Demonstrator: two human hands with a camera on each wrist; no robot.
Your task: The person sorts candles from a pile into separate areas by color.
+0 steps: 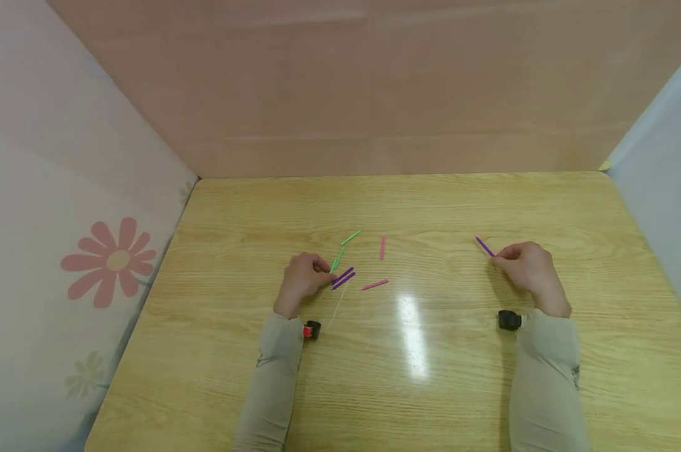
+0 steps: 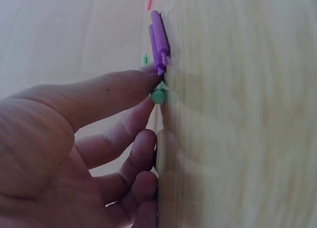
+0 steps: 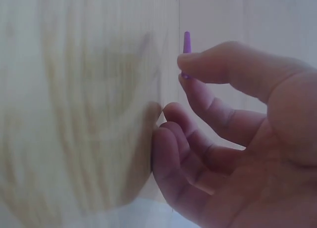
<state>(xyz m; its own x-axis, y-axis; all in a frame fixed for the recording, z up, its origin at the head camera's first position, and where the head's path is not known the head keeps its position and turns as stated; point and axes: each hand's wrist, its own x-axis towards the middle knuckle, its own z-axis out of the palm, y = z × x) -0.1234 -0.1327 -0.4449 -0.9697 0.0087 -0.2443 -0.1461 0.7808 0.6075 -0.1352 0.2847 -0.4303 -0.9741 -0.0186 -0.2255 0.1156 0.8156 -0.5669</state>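
Observation:
Between thumb and index finger, my right hand [image 1: 525, 269] pinches one end of a purple candle [image 1: 484, 245]. Its other end points up and away to the left, and the remaining fingers curl close to the table in the right wrist view. On the left side, my left hand [image 1: 305, 277] has its thumb and index fingertips at the end of a green candle [image 2: 158, 96], pinching it low at the tabletop. Two purple candles [image 1: 343, 279] lie side by side right by the left thumb. Another green candle [image 1: 341, 254] lies just beyond the index finger.
Farther back lies one more green candle [image 1: 351, 237]. Two pink candles, one upright in view [image 1: 382, 248] and one slanted [image 1: 375, 285], lie right of the left hand. A brown wall covering [image 1: 368, 94] rises behind the wooden table [image 1: 430, 207].

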